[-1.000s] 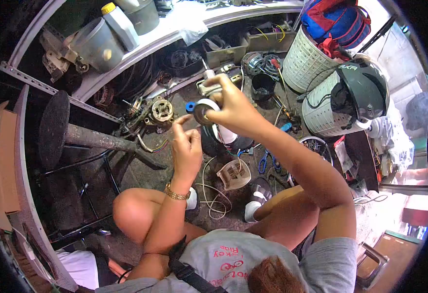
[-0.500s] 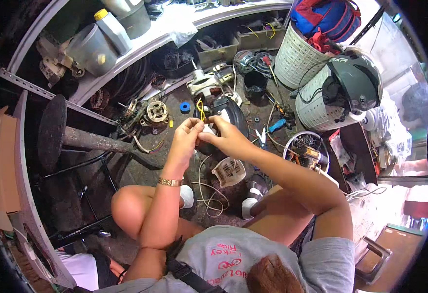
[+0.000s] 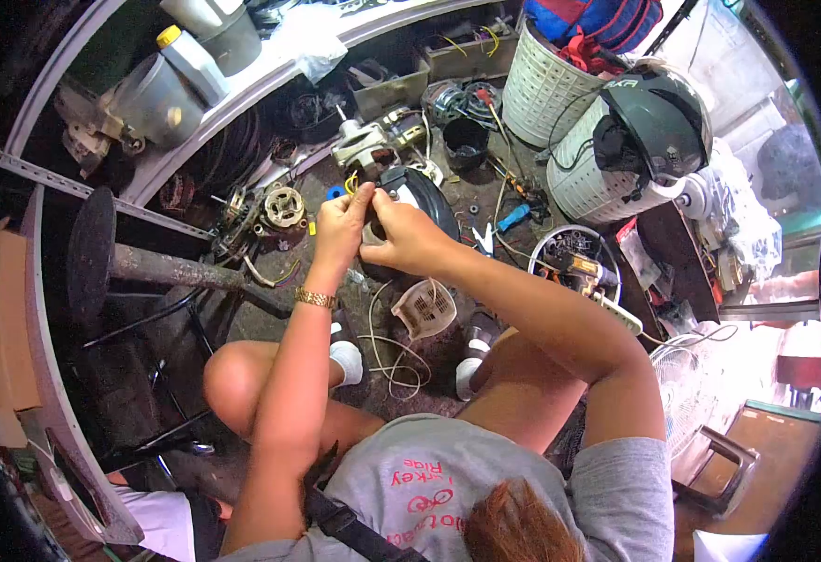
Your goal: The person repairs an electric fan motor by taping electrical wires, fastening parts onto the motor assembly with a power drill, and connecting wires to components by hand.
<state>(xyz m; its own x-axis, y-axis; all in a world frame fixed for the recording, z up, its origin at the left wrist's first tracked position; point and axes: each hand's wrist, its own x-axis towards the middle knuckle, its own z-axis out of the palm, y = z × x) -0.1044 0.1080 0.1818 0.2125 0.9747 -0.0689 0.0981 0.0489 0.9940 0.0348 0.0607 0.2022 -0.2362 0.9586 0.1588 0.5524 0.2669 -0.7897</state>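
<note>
My left hand (image 3: 337, 232) and my right hand (image 3: 409, 232) meet above the floor, fingers closed and thumbs up. Yellow wires (image 3: 352, 182) show just beyond the left fingertips and run into that grip. What the right fingers pinch is hidden behind them. Right behind the hands is a black rounded housing (image 3: 434, 199) with a pale stripe. A whitish motor unit (image 3: 359, 143) lies beyond it. Nearer to me, a cream vented plastic cover (image 3: 425, 310) rests on the floor beside a loose pale cord (image 3: 394, 365).
Left lie an opened motor part (image 3: 284, 206) and a round-topped metal stand (image 3: 171, 270). To the right are pliers with pale jaws (image 3: 484, 241), a blue-handled tool (image 3: 514, 218), a tub of hardware and a drill (image 3: 574, 260), and white baskets (image 3: 574, 183), one topped by a helmet (image 3: 659, 126).
The whole view has shifted slightly. The hands have moved close against each other, and the white piece seen between the fingers before is now hidden. Less of the yellow wires shows.
</note>
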